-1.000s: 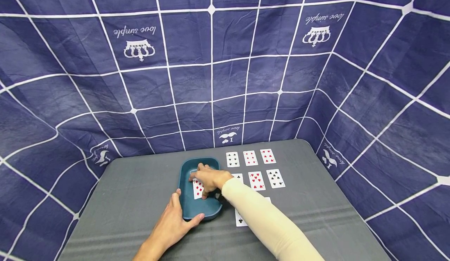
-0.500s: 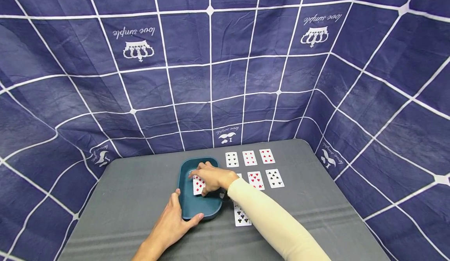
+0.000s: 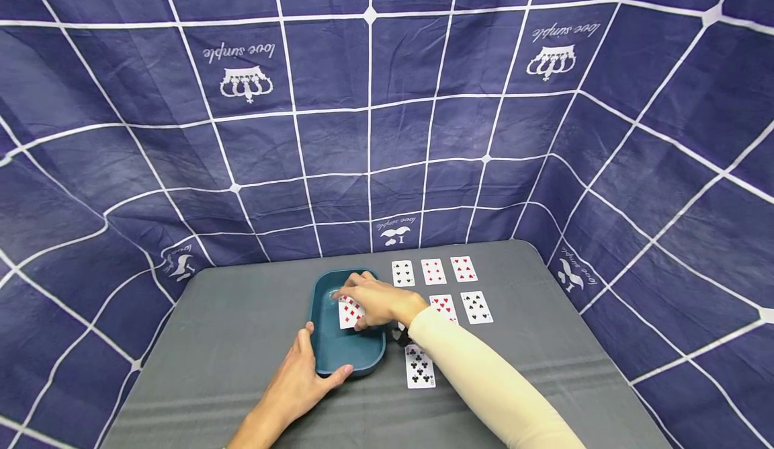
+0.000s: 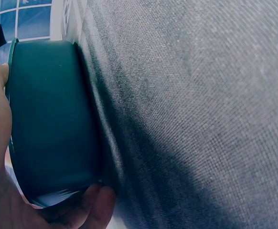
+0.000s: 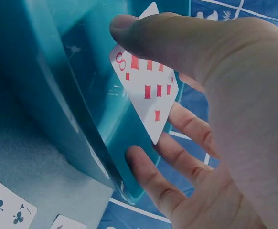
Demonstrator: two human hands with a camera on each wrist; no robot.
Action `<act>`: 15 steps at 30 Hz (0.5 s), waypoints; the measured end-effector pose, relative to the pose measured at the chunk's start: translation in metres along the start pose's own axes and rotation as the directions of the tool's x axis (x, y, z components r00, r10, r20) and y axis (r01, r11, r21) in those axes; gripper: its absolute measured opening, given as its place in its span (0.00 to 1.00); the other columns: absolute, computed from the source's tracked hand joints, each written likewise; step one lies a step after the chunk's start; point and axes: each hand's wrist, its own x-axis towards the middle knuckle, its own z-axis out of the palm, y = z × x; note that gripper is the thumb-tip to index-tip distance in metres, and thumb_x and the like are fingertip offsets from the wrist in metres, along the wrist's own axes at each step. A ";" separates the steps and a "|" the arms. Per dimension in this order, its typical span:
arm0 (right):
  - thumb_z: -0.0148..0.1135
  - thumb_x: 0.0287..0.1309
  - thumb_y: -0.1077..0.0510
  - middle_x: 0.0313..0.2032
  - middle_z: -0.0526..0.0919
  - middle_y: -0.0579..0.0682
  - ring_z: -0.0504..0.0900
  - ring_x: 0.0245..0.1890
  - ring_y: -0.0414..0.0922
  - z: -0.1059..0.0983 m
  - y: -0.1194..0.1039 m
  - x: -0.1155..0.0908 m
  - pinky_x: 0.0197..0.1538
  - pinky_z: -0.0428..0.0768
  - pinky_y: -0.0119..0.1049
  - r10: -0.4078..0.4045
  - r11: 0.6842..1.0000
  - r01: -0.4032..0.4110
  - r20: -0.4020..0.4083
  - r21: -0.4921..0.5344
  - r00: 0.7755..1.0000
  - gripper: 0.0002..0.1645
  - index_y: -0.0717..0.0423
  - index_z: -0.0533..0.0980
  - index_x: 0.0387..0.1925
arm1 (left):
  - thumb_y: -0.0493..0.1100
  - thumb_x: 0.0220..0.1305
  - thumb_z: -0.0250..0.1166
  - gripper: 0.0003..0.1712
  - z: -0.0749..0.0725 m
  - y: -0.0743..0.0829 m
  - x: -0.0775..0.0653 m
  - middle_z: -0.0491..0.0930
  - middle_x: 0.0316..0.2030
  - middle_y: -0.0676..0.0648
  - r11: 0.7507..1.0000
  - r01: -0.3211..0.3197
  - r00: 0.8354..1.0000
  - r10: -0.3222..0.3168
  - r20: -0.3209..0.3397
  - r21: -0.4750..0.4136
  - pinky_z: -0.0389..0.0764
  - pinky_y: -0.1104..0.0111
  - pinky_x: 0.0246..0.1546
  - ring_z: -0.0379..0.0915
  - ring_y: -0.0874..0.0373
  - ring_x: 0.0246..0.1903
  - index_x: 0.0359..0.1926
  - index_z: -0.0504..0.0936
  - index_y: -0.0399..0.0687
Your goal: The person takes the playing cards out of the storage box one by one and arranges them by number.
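Observation:
Over the teal tray (image 3: 347, 358), my right hand (image 3: 383, 302) pinches a playing card (image 3: 351, 313) between thumb and fingers. In the right wrist view this card is the eight of diamonds (image 5: 151, 98), tilted, with the thumb across its face. My left hand (image 3: 300, 372) grips the tray's near left corner, its thumb along the near rim and its fingers against the left side. The left wrist view has the tray's outer wall (image 4: 53, 114) close up between thumb and fingers.
Right of the tray, face-up playing cards lie in rows: a black card (image 3: 402, 273), two red ones behind, a heart card (image 3: 444, 306), a spade card (image 3: 477, 308) and a club card (image 3: 420, 367). One card is mostly hidden by my right wrist. A patterned blue curtain (image 3: 338, 140) borders the grey table (image 3: 242, 314).
My right hand has moved slightly right and toward the back, bringing the eight of diamonds with it. As the sleeve shifted, the club card came fully into view. The left hand keeps its grip.

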 end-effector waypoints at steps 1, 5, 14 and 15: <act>0.89 0.66 0.48 0.76 0.79 0.45 0.76 0.76 0.49 -0.001 0.001 -0.002 0.78 0.82 0.48 -0.002 1.000 0.002 -0.004 0.000 1.000 0.47 0.35 0.78 0.82 | 0.76 0.63 0.83 0.68 0.000 0.000 0.000 0.66 0.85 0.24 1.000 -0.002 1.000 0.002 0.002 -0.001 0.82 0.38 0.72 0.78 0.29 0.76 0.78 0.64 0.29; 0.89 0.66 0.48 0.76 0.79 0.46 0.77 0.77 0.51 -0.007 0.003 -0.009 0.80 0.81 0.48 -0.019 1.000 0.019 -0.032 -0.001 0.999 0.47 0.40 0.79 0.82 | 0.76 0.63 0.83 0.68 0.002 0.001 0.001 0.66 0.85 0.25 1.000 0.001 1.000 -0.001 0.004 -0.002 0.82 0.38 0.72 0.78 0.29 0.76 0.79 0.63 0.29; 0.89 0.67 0.51 0.77 0.79 0.48 0.79 0.73 0.51 -0.014 0.008 -0.028 0.77 0.83 0.51 -0.058 0.998 0.059 -0.073 0.019 0.996 0.47 0.42 0.78 0.83 | 0.76 0.62 0.83 0.70 0.000 0.002 -0.001 0.67 0.86 0.25 1.000 0.013 1.000 -0.013 -0.003 -0.008 0.83 0.38 0.72 0.79 0.30 0.75 0.80 0.63 0.30; 0.89 0.66 0.51 0.77 0.79 0.48 0.79 0.73 0.52 -0.014 0.008 -0.030 0.76 0.83 0.51 -0.063 0.998 0.065 -0.081 0.018 0.995 0.47 0.42 0.78 0.83 | 0.76 0.62 0.83 0.70 0.000 0.002 -0.001 0.67 0.86 0.25 1.000 0.015 1.000 -0.015 -0.003 -0.009 0.83 0.38 0.72 0.79 0.30 0.75 0.80 0.63 0.30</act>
